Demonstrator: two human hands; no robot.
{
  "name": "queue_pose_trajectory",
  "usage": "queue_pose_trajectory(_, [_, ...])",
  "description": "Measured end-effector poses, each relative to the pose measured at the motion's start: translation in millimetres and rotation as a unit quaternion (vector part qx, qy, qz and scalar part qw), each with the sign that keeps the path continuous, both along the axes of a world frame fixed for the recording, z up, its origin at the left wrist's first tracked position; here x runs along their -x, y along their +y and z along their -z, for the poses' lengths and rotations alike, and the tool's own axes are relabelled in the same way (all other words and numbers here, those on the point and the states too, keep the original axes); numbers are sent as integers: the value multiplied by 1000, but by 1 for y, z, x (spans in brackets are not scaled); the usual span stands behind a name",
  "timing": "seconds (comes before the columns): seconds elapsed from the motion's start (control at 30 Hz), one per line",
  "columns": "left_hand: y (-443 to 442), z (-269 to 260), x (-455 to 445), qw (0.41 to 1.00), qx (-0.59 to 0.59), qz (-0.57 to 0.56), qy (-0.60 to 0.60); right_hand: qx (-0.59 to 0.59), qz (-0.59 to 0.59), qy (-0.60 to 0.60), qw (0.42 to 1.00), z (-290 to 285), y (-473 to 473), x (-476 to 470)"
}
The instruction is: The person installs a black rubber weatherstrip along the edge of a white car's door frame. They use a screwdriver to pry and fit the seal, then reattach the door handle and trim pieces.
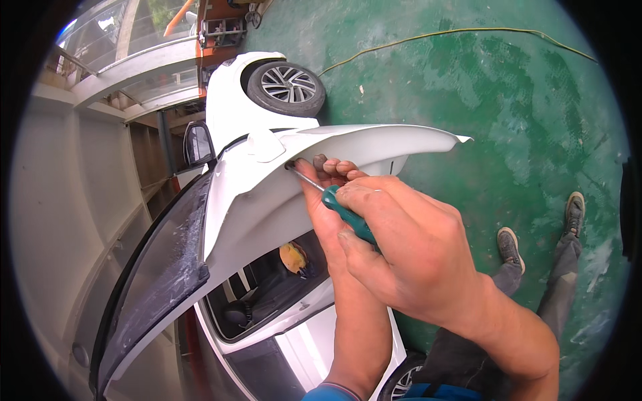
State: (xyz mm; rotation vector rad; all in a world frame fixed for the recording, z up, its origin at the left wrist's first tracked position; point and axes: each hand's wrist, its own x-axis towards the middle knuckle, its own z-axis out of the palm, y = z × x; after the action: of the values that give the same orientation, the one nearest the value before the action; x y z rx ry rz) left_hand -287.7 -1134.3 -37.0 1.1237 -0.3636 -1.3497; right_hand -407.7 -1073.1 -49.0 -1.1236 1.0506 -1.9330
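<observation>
My right hand (416,245) grips the green handle of a screwdriver (351,213). Its metal shaft runs up and to the left, and the tip meets a dark hole in the inner edge of a white car panel (281,200), which looks like a rear quarter or door panel with a window attached. Whether the tip is inside the hole cannot be told. Behind the screwdriver, my left hand (326,200) is raised against the panel, its thumb or a finger beside the tip and the other fingers curled. Whether it holds anything is hidden.
A white car with an alloy wheel (286,87) and a side mirror (197,143) stands beyond the panel. Below, an opening shows a yellow object (293,258) inside a vehicle. A yellow cable (446,32) crosses the green floor. Two shoes (511,245) are at the right.
</observation>
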Motion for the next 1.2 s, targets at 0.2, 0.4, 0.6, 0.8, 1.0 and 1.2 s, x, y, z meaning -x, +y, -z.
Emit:
queue_pose_trajectory(0.2, [2, -7, 3, 1000, -16, 21, -12, -74, -51, 126, 988, -23, -10, 17])
queue_pose_trajectory(0.4, [35, -37, -10, 884, -56, 162, -436, -110, -115, 212, 964, -43, -12, 28])
queue_pose_trajectory(0.6, [74, -145, 25, 618, 195, 206, -734, -105, -141, 231, 957, -48, -14, 38])
queue_pose_trajectory(0.8, [-36, -183, 61, 237, 51, 404, -882, -118, -129, 249, 953, -43, -10, 35])
queue_pose_trajectory(1.0, [-55, -149, 20, 96, -16, 420, -902, -95, -98, 235, 962, -37, -10, 21])
queue_pose_trajectory(1.2, [-61, -157, 25, 88, -10, 452, -888, -121, -120, 247, 954, -41, -10, 24])
